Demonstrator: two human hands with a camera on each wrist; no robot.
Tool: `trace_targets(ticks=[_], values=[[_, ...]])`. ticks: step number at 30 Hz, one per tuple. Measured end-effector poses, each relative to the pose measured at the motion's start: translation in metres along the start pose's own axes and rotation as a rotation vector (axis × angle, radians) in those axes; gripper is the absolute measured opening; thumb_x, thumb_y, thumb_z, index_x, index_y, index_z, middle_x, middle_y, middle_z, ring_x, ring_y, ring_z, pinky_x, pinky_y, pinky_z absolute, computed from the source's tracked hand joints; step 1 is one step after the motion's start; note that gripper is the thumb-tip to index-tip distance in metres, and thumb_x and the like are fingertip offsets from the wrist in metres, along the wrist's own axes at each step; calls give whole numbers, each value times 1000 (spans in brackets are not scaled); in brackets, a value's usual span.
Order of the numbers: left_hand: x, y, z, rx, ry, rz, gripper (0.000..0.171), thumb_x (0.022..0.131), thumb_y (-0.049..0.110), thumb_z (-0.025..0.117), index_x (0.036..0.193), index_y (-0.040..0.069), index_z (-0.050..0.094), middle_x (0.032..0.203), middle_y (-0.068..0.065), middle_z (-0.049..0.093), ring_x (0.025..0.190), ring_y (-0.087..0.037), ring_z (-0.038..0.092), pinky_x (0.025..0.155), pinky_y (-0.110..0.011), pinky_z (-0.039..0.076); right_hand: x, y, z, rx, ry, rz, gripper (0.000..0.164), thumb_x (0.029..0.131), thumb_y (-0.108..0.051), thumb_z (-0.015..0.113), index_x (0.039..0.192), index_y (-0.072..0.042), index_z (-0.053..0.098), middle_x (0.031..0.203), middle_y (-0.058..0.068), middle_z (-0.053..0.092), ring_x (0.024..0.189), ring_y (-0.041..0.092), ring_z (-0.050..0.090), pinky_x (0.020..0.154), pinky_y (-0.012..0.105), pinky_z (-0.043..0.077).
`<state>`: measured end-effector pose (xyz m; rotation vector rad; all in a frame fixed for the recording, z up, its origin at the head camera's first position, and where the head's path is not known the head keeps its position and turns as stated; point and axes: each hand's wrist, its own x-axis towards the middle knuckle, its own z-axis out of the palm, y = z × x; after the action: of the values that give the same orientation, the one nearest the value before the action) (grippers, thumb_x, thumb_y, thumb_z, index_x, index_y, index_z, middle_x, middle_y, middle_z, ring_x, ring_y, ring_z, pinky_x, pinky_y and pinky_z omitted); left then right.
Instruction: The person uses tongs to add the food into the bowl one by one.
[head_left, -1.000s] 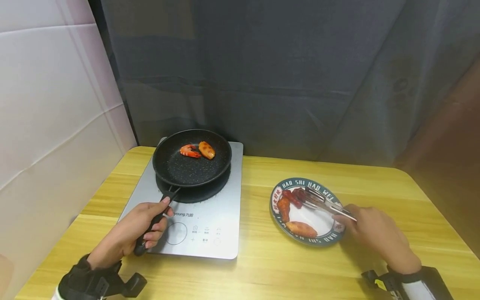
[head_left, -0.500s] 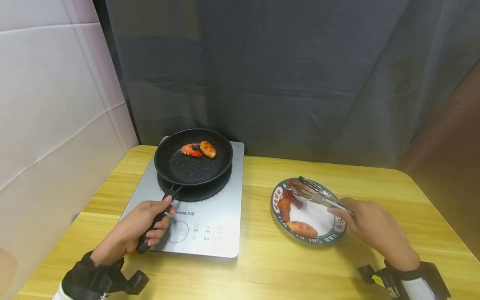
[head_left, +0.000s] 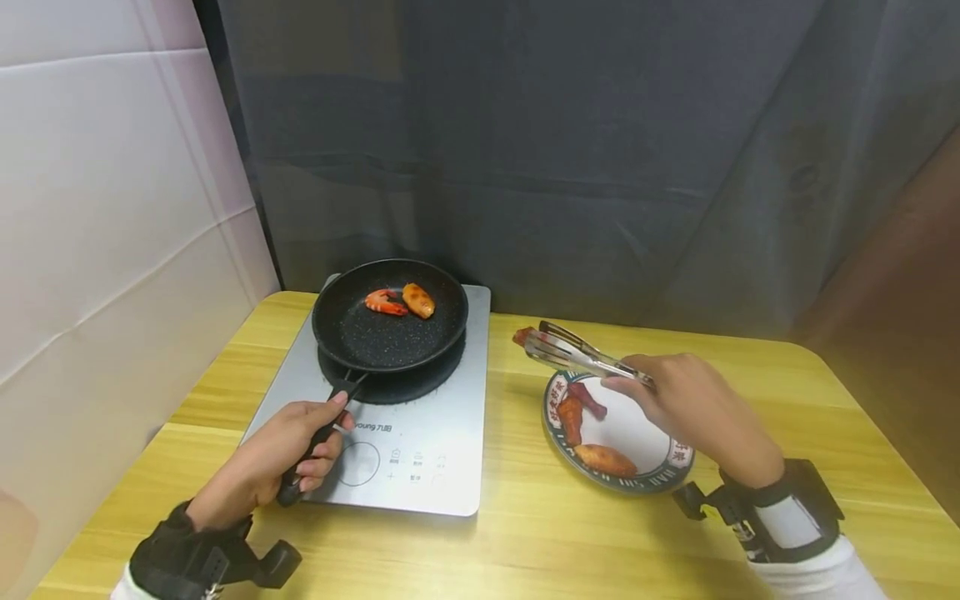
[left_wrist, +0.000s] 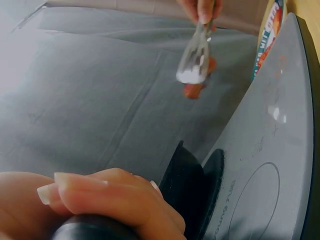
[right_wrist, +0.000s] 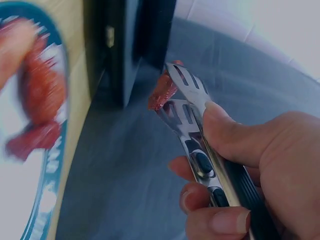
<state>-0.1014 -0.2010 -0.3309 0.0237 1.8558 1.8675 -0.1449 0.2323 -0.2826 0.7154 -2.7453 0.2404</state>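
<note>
Left hand point(head_left: 306, 450) wraps its fingers round the pan handle point(head_left: 289, 490), thumb along the top, likely to steady the pan; right hand point(head_left: 686, 404) grips the tongs point(head_left: 581, 357), thumb on one arm and fingers on the other, squeezed narrow, presumably to keep pressure on the dark red food piece point(right_wrist: 163, 91) at the tips; that piece is held up off the bench point(head_left: 525, 542), ahead and left of the right hand, between plate and pan; the long reach of the tongs seems to keep fingers off the food.

Beyond the left hand, frying pan point(head_left: 378, 346) over the cooktop point(head_left: 453, 425), handle pointing back for easy grasp; cannot tell if its base sits flat; shrimp point(head_left: 384, 302) and orange-brown piece point(head_left: 418, 301) lie together at its far side; below the right hand, plate point(head_left: 648, 429) with two drumsticks point(head_left: 570, 419) and a wing-like piece point(head_left: 606, 460), grouped toward the left hand's side.
</note>
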Motion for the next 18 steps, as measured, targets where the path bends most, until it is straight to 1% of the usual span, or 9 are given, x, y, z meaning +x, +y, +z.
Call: trace_targets(ticks=[2, 6, 8, 9, 12, 15, 18], values=[[0, 0, 1, 1, -1, 3, 44, 103, 45, 38, 100, 1, 44, 60, 4, 34, 42, -7, 31, 37, -20, 33, 10, -9, -2, 16, -17, -9, 30, 91, -36, 67, 97, -7, 70, 58, -6, 43, 54, 13, 43, 51, 29, 35], [0, 0, 2, -2, 0, 6, 44, 103, 44, 38, 100, 1, 44, 60, 4, 34, 42, -7, 31, 38, -20, 33, 32, -29, -1, 38, -32, -55, 25, 91, -34, 67, 90, -9, 67, 53, -7, 38, 50, 11, 41, 45, 27, 32], [1, -1, 2, -8, 2, 6, 44, 103, 44, 39, 100, 1, 44, 60, 4, 34, 42, -7, 31, 38, -20, 33, 42, -39, 1, 46, -45, -83, 25, 91, -36, 65, 88, -11, 65, 49, -8, 36, 47, 9, 40, 44, 27, 33], [1, -2, 2, -9, 3, 5, 44, 103, 44, 39, 100, 1, 44, 60, 4, 34, 42, -7, 31, 38, -20, 33, 46, -43, 1, 57, -54, -98, 25, 92, -37, 65, 87, -12, 64, 47, -9, 35, 43, 8, 39, 43, 26, 34], [1, -2, 2, -9, 3, 2, 44, 103, 44, 39, 100, 1, 43, 60, 3, 33, 42, -7, 31, 38, -20, 33, 58, -55, 3, 87, -77, -130, 27, 92, -38, 64, 87, -12, 64, 46, -10, 37, 35, 5, 38, 42, 25, 37], [1, -2, 1, -6, 2, 1, 44, 103, 44, 39, 101, 0, 43, 60, 3, 33, 43, -7, 30, 38, -20, 33, 69, -65, 5, 95, -70, -157, 28, 91, -39, 65, 86, -12, 64, 51, -9, 37, 36, 4, 35, 41, 25, 34], [1, -1, 1, -10, 3, 5, 44, 103, 44, 38, 101, 0, 43, 60, 3, 33, 43, -7, 30, 37, -20, 33, 82, -74, 8, 89, -52, -179, 30, 90, -40, 65, 87, -10, 68, 54, -7, 34, 43, 7, 33, 41, 26, 30]])
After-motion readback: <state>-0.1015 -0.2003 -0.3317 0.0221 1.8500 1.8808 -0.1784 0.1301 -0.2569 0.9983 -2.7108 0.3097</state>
